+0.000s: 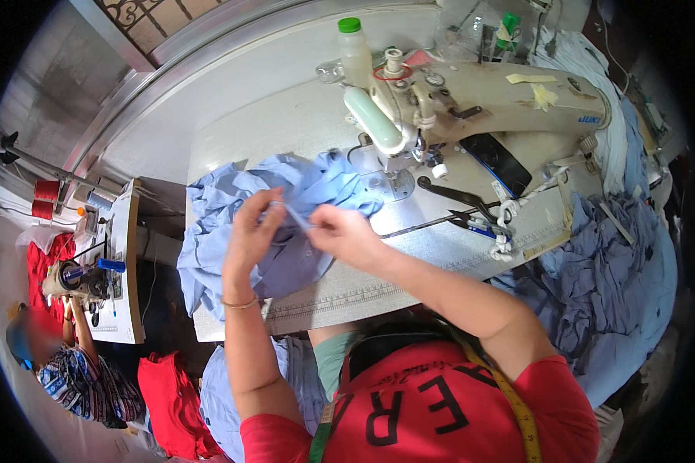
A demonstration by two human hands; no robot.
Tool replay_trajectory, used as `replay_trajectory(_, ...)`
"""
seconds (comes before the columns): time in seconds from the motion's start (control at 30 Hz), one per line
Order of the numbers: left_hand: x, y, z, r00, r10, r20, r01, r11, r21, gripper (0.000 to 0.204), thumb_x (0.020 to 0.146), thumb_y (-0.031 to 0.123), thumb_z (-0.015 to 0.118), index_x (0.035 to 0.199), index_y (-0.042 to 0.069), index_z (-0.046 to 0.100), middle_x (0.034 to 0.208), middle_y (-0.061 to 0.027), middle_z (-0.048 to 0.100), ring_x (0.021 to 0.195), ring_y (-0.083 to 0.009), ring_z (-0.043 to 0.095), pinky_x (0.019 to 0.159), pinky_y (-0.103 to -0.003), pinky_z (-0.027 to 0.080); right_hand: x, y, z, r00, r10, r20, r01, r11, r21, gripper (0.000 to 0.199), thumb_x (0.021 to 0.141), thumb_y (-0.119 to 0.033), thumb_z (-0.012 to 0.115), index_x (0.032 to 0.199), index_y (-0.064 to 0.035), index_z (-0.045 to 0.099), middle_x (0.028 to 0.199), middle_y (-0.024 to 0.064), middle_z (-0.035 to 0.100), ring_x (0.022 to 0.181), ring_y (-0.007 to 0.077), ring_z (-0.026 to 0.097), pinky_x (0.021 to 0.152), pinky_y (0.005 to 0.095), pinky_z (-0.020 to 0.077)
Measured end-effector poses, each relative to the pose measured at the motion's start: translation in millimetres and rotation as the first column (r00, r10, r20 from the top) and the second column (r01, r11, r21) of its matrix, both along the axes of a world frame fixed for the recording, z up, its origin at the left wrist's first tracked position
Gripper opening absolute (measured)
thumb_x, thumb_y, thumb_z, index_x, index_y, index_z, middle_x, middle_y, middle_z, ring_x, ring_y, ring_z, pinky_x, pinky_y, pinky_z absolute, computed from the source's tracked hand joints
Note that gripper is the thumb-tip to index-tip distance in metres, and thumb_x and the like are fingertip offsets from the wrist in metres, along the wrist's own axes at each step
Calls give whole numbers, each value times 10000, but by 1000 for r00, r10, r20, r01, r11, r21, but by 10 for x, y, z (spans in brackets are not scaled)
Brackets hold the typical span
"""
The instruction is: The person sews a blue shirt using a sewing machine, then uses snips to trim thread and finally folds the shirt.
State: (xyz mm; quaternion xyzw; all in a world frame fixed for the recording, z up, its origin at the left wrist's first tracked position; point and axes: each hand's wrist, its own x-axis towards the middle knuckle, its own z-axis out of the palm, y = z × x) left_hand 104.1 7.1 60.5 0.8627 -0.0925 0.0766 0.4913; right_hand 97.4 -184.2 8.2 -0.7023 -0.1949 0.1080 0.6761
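My left hand (252, 230) and my right hand (346, 236) are raised over a crumpled light blue garment (216, 258) on the sewing table. Between my fingertips runs a narrow light blue fabric strip (296, 217), pinched at one end by each hand. Whether the strip is joined to the garment below cannot be made out. Just beyond my right hand is the needle area of a cream sewing machine (510, 96), with its metal plate (394, 185) beside the garment's edge. A pale green lamp (374, 119) hangs on the machine's head.
Right of the needle lie a dark phone (496, 166), black-handled scissors (455, 197) and thread snips (471, 224). A bottle with a green cap (355, 54) stands behind the machine. Blue garments (594, 285) are heaped at the right. Another person (77, 370) works at a machine on the left.
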Motion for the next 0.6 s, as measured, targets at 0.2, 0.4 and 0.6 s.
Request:
replay_trajectory(0.2,-266,-93,920,958,126,258,-204,932,301,133,834,14,639,963,-14,633,826,-65,621,725,-114,543,633,-263,455,-284,579,539,812,515,-275,-72,556,828,126,957,-161,533,1039,-70,504,1043,112,641,928,186,646,871,336,515)
replay_trajectory(0.4,289,-666,44,906,-290,307,196,933,302,128,828,75,641,922,-7,614,885,-103,614,796,-213,590,760,-318,472,-221,-354,118,897,170,-408,10,916,402,171,961,-217,534,968,-46,537,957,73,660,766,139,616,729,312,513)
replay_trajectory(0.6,408,-1416,-539,948,-294,-124,317,910,268,202,849,178,628,958,9,648,897,-183,667,861,-316,644,774,-381,494,-264,-1265,35,928,-232,293,363,746,-559,162,847,-200,608,842,-39,587,759,154,648,652,316,617,664,399,501)
